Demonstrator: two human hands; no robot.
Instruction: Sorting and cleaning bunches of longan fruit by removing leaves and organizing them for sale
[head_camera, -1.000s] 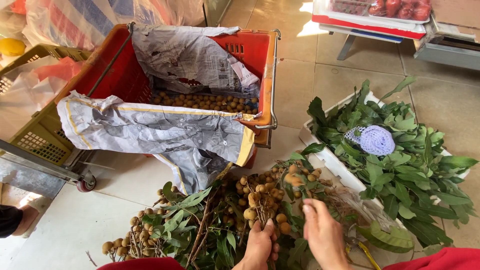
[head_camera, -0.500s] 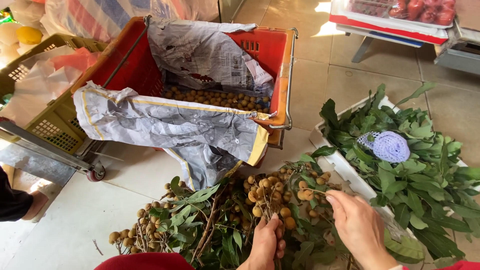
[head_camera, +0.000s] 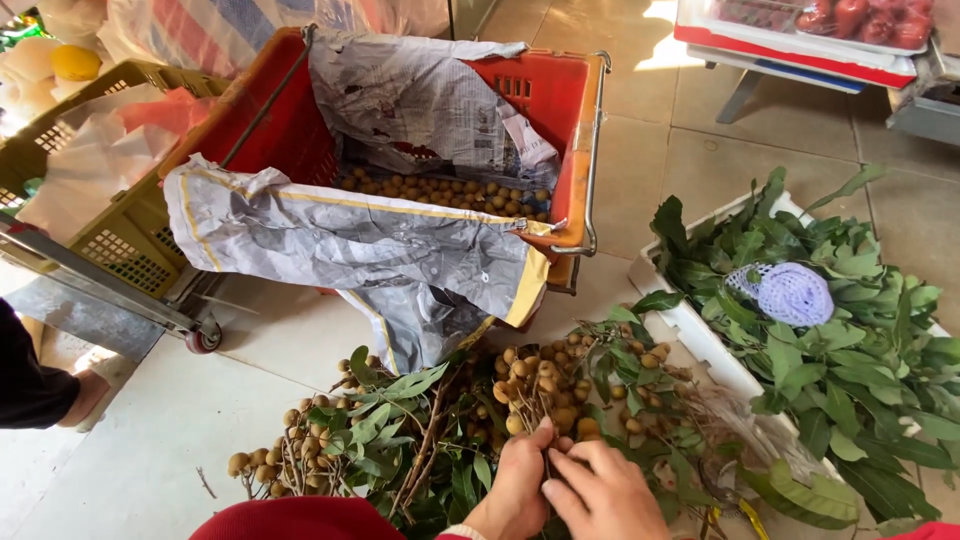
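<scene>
Longan cluster (head_camera: 540, 385), small tan round fruit on thin woody stems, lies on the leafy pile just in front of the red plastic basket (head_camera: 575, 150). I see my left hand (head_camera: 515, 490) pinching its stems shut and my right hand (head_camera: 605, 495) closing fingers on the same twigs. It looks light but fragile; fruit may drop, so I'd hold the stem junction. Beside the basket sits a white crate of green leaves (head_camera: 690, 325).

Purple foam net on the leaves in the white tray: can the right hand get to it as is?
Probably yes. The purple foam net lies uncovered on top of the leaves in the white tray, nothing between. But the right hand is on the longan bunch and must let go.
</scene>
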